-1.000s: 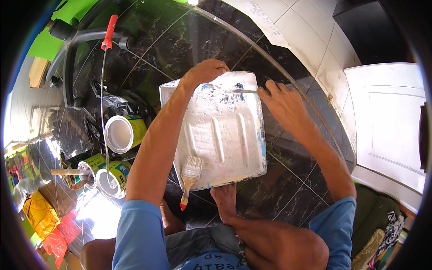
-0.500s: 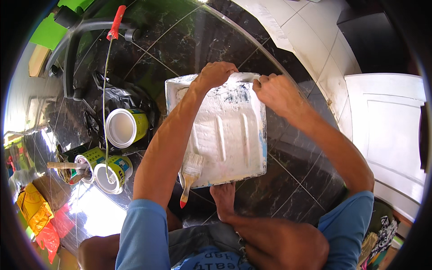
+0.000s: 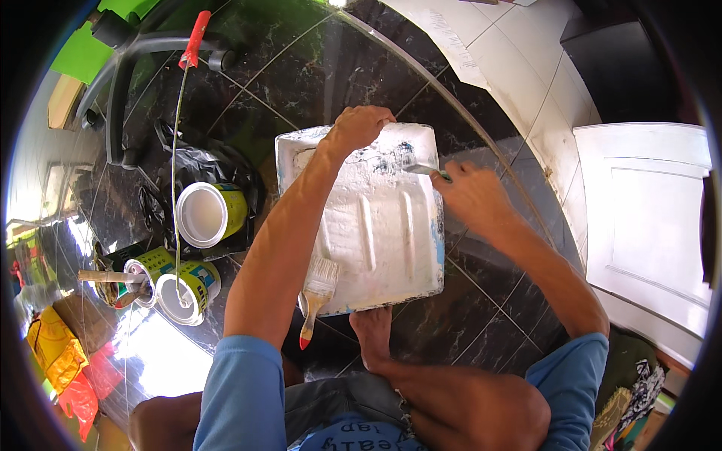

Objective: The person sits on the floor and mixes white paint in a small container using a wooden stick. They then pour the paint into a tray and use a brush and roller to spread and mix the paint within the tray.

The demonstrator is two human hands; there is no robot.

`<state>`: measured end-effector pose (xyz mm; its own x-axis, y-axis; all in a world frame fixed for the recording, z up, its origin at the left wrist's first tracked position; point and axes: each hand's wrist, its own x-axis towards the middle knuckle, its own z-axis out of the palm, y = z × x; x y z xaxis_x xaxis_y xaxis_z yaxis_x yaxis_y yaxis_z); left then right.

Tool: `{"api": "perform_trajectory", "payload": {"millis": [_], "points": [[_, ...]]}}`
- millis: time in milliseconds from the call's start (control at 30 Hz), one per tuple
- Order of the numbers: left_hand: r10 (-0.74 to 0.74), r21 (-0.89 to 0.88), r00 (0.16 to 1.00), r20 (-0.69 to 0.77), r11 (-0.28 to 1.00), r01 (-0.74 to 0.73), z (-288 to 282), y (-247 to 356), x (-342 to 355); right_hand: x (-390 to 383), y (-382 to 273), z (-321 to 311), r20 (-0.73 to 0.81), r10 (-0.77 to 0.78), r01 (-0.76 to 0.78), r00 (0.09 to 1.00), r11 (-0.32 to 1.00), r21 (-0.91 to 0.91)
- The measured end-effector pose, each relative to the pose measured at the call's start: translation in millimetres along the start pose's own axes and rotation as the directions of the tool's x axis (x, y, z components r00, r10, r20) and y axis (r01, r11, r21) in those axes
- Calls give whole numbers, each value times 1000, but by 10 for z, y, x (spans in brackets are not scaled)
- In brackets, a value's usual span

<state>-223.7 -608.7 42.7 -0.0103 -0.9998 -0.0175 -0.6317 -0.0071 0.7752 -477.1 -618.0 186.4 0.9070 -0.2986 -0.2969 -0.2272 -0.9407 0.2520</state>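
Note:
A white paint tray [image 3: 387, 274], crusted with paint and ribbed, lies on the dark floor in front of me. My left hand [image 3: 361, 126] is closed around its far rim. In my right hand [image 3: 472, 194], at the tray's right edge, is a putty knife [image 3: 420, 170]; its blade reaches over the tray's far end, by a dark worn patch. Whether the blade touches the surface I cannot tell. A paintbrush [image 3: 319, 293] with whitened bristles and a red handle tip rests across the near left corner. My bare foot [image 3: 371, 327] is against the tray's near edge.
Left of the tray stand an open paint can [image 3: 203, 214] on a black plastic bag [image 3: 203, 161], and two more cans [image 3: 192, 292]. A paint roller with a red handle [image 3: 196, 37] leans from one. A chair base [image 3: 120, 98] is far left; a white door [image 3: 643, 210] is right.
My right hand has moved off the tray's far right corner, nearer and to the right. The putty knife it holds now shows over the tray. My left hand stays on the rim.

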Motion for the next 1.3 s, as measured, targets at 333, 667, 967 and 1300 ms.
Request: {"api": "perform_trajectory", "payload": {"millis": [333, 667, 967, 1300], "points": [[-16, -8, 1000, 17, 1000, 16, -5, 63, -17, 58, -177, 284, -148, 115, -84, 982, 976, 202], [-66, 4, 998, 11, 998, 66, -14, 113, -7, 69, -869, 692, -57, 490, -396, 870, 762, 513], [-26, 20, 999, -34, 999, 27, 7, 49, -113, 42, -907, 719, -73, 559, -441, 826, 722, 534], [-13, -17, 997, -73, 1000, 11, -9, 2, -124, 69, -775, 730, -92, 606, -302, 790, 515, 802]]}}
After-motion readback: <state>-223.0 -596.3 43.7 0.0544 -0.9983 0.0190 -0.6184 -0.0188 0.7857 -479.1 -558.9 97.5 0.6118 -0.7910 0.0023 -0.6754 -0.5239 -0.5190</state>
